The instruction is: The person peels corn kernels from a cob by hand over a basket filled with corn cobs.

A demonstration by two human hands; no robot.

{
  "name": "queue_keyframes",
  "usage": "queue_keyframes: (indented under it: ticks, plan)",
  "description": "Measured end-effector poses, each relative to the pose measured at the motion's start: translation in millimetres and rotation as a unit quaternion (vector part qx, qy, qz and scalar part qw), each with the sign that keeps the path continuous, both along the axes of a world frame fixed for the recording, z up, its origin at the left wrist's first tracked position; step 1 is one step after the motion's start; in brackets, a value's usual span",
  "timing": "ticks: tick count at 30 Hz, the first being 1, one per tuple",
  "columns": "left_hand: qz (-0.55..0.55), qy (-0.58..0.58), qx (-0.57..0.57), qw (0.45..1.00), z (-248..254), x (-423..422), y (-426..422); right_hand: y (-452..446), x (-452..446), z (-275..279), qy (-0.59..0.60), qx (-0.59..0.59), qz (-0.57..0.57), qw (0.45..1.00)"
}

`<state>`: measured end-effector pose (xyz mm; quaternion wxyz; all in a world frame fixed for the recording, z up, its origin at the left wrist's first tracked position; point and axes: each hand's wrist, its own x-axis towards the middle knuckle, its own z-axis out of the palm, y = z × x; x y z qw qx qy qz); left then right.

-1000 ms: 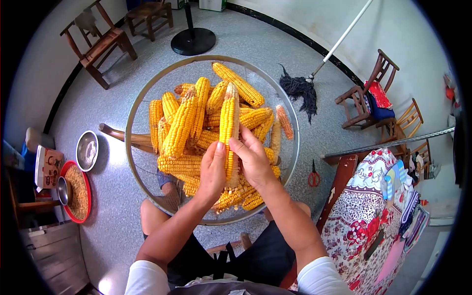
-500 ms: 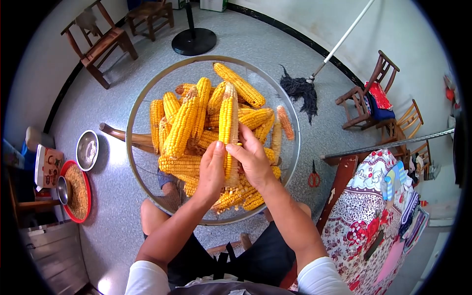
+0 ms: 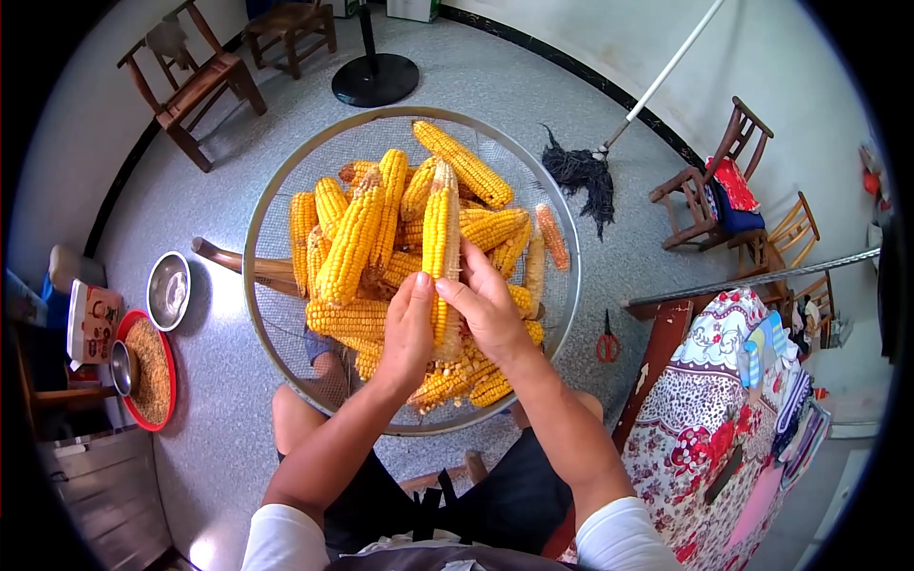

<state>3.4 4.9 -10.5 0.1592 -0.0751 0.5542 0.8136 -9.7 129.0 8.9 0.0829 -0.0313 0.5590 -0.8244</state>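
A yellow corn cob (image 3: 440, 228), partly stripped along its right side, points away from me over a round mesh sieve (image 3: 255, 205). My left hand (image 3: 409, 328) grips its lower left side, the thumb lying along the kernels. From the right, my right hand (image 3: 484, 303) holds the same cob, thumb pressed on its front and fingers behind it. Several whole yellow cobs (image 3: 350, 249) are piled in the sieve beneath and around my hands. At the sieve's right side lies a bare reddish cob (image 3: 551, 237). Loose kernels show below my hands.
On the left floor are a metal bowl (image 3: 169, 291) and a red basin (image 3: 172, 381) of grain. Red-handled scissors (image 3: 607, 344) lie right of the sieve. A black mop (image 3: 583, 176), wooden chairs (image 3: 205, 90) and a flowered cloth (image 3: 690, 409) surround the area.
The held cob and my left hand have shifted very slightly left. My right thumb has moved a little across the cob's front. The other cobs look the same.
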Motion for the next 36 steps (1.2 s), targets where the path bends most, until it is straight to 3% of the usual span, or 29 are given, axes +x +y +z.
queue_keyframes:
  ticks: [18, 20, 23, 27, 36]
  plan:
    - [0.005, 0.083, -0.059, 0.995, 2.4, -1.1, 5.2, 10.7, -5.1, -1.1, 0.025, -0.033, 0.063, 0.997]
    - [-0.01, -0.001, -0.003, 1.0, 1.0, -3.2, 2.4, 9.6, -5.3, 0.0, 0.024, -0.033, 0.058, 0.998]
    - [-0.033, -0.035, 0.039, 0.998, 12.1, -3.8, 0.2, 9.5, -4.5, 3.0, -0.07, -0.098, -0.014, 0.993]
    - [-0.09, -0.017, 0.1, 0.991, 21.4, 1.6, -0.4, 11.0, -5.8, 1.6, -0.113, -0.142, -0.034, 0.983]
    - [-0.103, 0.017, 0.06, 0.993, 24.3, -1.6, -6.0, 11.1, -5.4, -0.5, -0.05, -0.12, -0.01, 0.991]
